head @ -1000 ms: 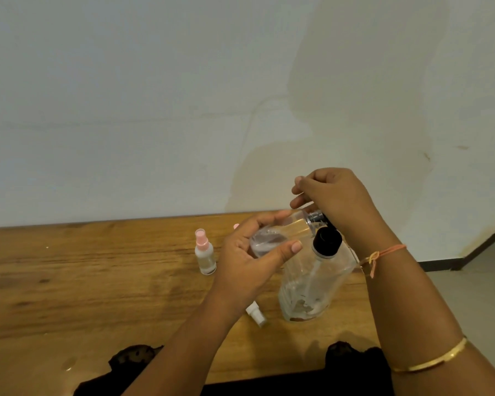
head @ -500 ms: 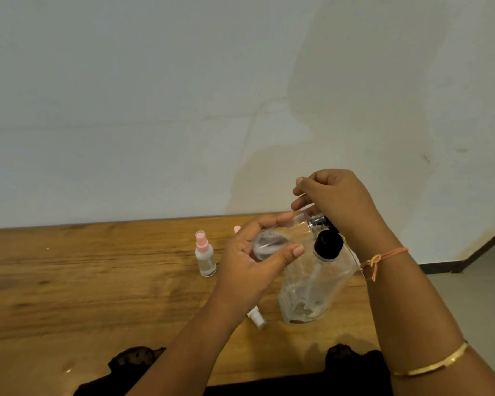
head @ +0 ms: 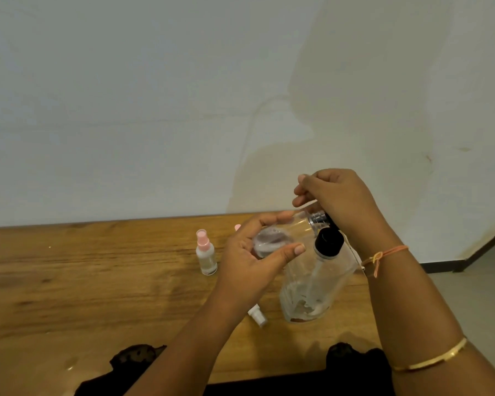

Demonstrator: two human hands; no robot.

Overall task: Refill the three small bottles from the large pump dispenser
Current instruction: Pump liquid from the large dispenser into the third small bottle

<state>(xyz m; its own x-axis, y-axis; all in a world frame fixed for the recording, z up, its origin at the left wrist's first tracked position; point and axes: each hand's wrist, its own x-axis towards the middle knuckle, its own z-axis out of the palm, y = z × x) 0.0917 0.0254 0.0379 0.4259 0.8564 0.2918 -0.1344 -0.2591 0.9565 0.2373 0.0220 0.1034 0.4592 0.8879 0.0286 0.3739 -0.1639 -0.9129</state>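
Nothing moved: left hand (head: 249, 267) grips small bottle (head: 280, 234) sideways; right hand (head: 340, 195) curled at neck, grasp unclear.

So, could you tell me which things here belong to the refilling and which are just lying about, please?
In the job: large pump dispenser; small clear bottle held by the left hand; right hand gripping the dispenser's top; pink-capped spray bottle; loose white spray cap.
Lying about: black cloth at the wooden table's near edge.
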